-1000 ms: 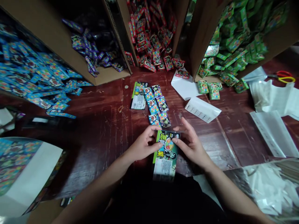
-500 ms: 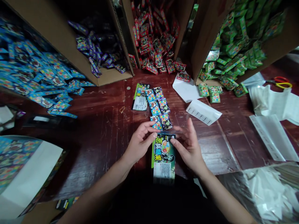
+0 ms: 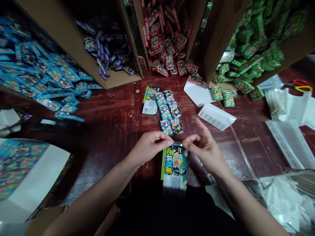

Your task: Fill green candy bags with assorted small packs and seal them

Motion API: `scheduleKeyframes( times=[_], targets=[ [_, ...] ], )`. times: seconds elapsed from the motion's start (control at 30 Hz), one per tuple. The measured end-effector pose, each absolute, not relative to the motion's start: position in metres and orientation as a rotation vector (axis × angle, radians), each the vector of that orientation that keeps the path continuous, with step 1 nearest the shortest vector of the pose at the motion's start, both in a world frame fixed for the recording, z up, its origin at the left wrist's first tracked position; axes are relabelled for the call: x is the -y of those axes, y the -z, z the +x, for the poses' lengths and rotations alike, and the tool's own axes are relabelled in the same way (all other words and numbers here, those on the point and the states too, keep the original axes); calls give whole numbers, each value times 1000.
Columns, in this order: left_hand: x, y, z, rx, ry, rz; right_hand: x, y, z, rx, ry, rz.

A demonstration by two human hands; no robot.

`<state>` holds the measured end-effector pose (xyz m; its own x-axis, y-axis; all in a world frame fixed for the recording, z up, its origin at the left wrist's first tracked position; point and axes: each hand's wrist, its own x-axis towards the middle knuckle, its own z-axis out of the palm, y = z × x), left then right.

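A black and green printed candy packet [image 3: 175, 165] lies close to my body, its white label towards me. My left hand [image 3: 155, 146] is closed, with thumb and forefinger pinched at the packet's top edge. At the top right corner, my right hand [image 3: 203, 149] pinches too, its forefinger tip raised above. Just beyond the fingers are small blue candy boxes [image 3: 165, 111] in a column, beside a column of purple candy boxes [image 3: 175, 109]. Another printed packet [image 3: 149, 100] rests to their left, partly under the blue ones.
Cardboard cartons at the back hold blue [image 3: 56, 72], purple [image 3: 103, 55], red [image 3: 169, 46] and green boxes [image 3: 253, 55]. A white label sheet [image 3: 216, 117] lies right of centre. Scissors [image 3: 301, 86] and clear plastic bags [image 3: 285, 203] are at the right; a printed carton [image 3: 46, 183] stands at the left.
Both hands have drawn closer together at the packet's top edge, and the fingers have curled into pinches. The whole view has shifted slightly; the small boxes stay in their columns.
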<state>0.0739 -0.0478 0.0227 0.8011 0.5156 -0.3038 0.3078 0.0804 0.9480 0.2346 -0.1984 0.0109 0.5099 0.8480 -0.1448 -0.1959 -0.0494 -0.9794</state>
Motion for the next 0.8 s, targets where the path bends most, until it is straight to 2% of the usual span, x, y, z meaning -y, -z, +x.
scheduleKeyframes(
  times=[0.17,0.33,0.47,0.63,0.8],
  targets=[
    [50,-16,63,-594,-187,1446,213,-10,245,820,-980,-1384],
    [56,-11,67,-593,-270,1449,210,-36,270,1194,-818,-1554],
    [58,-12,73,-576,-268,1458,189,-54,274,1570,-944,-1565],
    [60,-13,66,-608,-292,1472,180,-41,261,1638,-745,-1784],
    [56,-10,46,-690,-421,1507,168,-33,243,1704,-635,-1687]
  ],
)
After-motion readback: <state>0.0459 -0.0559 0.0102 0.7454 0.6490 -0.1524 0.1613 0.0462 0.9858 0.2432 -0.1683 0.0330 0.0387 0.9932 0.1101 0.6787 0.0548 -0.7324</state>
